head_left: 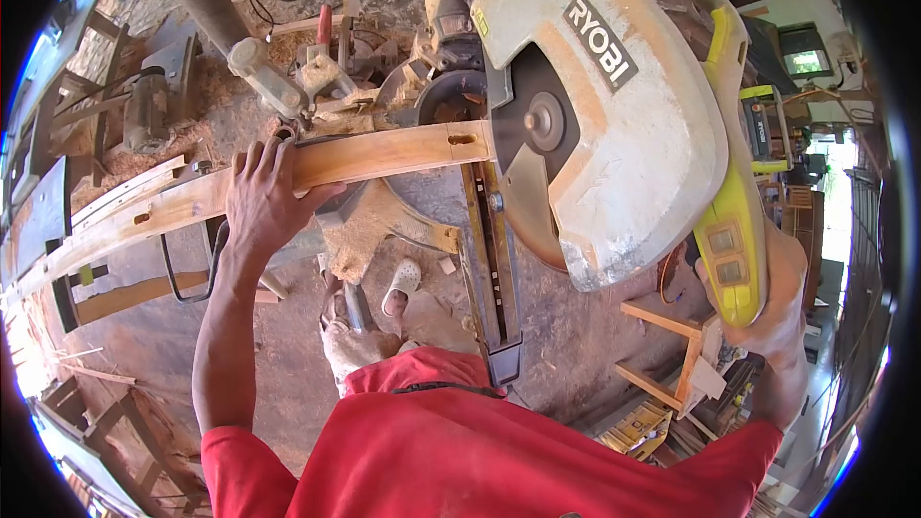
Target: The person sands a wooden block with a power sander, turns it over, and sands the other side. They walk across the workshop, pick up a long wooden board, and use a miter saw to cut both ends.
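A long wooden board [384,155] with small slots cut in it lies across the saw's bed, its right end against the blade area. My left hand [266,194] presses on the board, fingers over its far edge and thumb along its face. The white and green miter saw [643,125] stands at the right, its round blade [537,115] partly covered by the guard. My right hand [767,288] is wrapped round the green saw handle [726,249], its fingers partly hidden behind it.
Sawdust [360,230] covers the saw's base. A metal slide rail [491,259] runs toward me. A red-handled clamp [324,34] stands behind the board. On the right, a small wooden frame [686,355] lies low near a yellow tool [635,425]. My feet show below.
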The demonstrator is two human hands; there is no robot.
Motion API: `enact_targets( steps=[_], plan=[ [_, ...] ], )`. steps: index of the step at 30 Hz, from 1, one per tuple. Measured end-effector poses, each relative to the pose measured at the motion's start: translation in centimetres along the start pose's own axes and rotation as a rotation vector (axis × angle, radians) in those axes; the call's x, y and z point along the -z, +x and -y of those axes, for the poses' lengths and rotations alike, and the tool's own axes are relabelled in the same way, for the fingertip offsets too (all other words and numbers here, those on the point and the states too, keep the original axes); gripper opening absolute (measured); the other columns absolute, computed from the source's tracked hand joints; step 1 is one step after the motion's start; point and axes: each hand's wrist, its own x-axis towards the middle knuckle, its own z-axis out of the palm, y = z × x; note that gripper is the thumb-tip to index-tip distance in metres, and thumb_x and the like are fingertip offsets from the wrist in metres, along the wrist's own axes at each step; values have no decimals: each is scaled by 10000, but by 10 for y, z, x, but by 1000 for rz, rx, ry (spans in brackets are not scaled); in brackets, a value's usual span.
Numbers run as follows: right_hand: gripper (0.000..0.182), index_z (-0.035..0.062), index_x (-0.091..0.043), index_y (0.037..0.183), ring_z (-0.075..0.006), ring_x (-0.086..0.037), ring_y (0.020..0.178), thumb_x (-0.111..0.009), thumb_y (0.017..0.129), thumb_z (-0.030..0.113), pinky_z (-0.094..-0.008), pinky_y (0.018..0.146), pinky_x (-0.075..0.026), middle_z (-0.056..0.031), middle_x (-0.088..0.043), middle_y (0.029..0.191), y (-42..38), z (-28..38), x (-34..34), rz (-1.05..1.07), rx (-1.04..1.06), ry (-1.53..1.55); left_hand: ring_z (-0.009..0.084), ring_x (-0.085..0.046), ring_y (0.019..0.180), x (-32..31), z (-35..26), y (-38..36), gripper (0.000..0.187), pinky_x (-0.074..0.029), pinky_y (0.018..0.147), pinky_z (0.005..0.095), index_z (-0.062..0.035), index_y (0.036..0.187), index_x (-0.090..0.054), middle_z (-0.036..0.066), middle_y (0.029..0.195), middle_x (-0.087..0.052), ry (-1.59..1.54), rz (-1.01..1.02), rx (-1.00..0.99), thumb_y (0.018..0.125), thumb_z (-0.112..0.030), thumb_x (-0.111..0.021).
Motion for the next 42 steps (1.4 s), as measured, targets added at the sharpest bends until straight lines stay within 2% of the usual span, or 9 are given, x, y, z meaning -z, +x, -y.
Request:
enact_targets(
  steps=[1,2,8,11,13,20,22,31,42],
  plan=[
    [501,-56,-593,1059,-421,-598,670,-737,628,155,-430,601,-471,-187,-593,828,-2,-1,-3,-22,29,-35,340,-564,1045,1,0,0,708,-421,937,459,3,1096,-606,151,1053,-614,9,-2,-3,758,-594,-784],
    [501,-56,-593,1059,-421,-598,670,-737,628,155,-430,601,-471,-187,-593,828,-4,-2,-5,-19,22,-31,329,-571,1088,4,-1,2,811,-412,979,454,42,1171,-604,170,1118,-635,18,77,38,782,-658,-738],
    [533,-74,-595,1058,-421,-595,667,-778,619,169,-433,599,-469,-206,-611,854,-8,-5,-11,7,43,-34,333,-575,1055,7,-4,2,810,-412,964,459,23,1144,-587,177,1076,-630,21,117,86,769,-679,-737],
    [557,-91,-599,1052,-408,-597,663,-801,603,171,-434,601,-470,-210,-617,858,-5,-5,-13,-28,159,-132,332,-579,1032,7,-4,2,797,-414,952,456,18,1133,-589,171,1057,-628,40,102,67,769,-674,-740],
    [476,-72,-607,1100,-387,-647,733,-754,675,86,-410,668,-499,-195,-664,922,-9,-6,-14,0,110,-71,332,-581,1027,5,-2,2,791,-417,949,454,18,1129,-592,171,1049,-629,36,73,48,770,-670,-744],
    [471,-75,-606,1098,-375,-652,731,-731,674,85,-409,667,-502,-188,-662,916,-10,-6,-12,4,129,-99,329,-591,1025,8,-5,3,775,-437,934,445,25,1125,-610,177,1063,-641,50,94,48,778,-653,-752],
    [632,-111,-601,1069,-433,-644,753,-799,620,287,-456,678,-509,-237,-636,912,-14,-11,-13,0,124,-141,329,-591,1027,3,-2,1,782,-438,936,446,29,1136,-610,178,1067,-642,52,66,34,779,-652,-753],
    [593,-99,-595,1081,-421,-623,730,-776,605,205,-454,663,-499,-221,-617,897,-13,-9,-19,-39,113,-113,337,-598,1039,5,-3,2,797,-438,947,458,40,1149,-609,187,1071,-647,28,67,28,779,-651,-753],
    [588,-96,-595,1067,-414,-620,721,-785,606,215,-447,656,-496,-215,-612,886,-14,-11,-17,-17,114,-63,336,-614,1009,1,-1,1,806,-451,923,460,40,1147,-615,191,1084,-658,47,44,22,770,-658,-758]
  ],
)
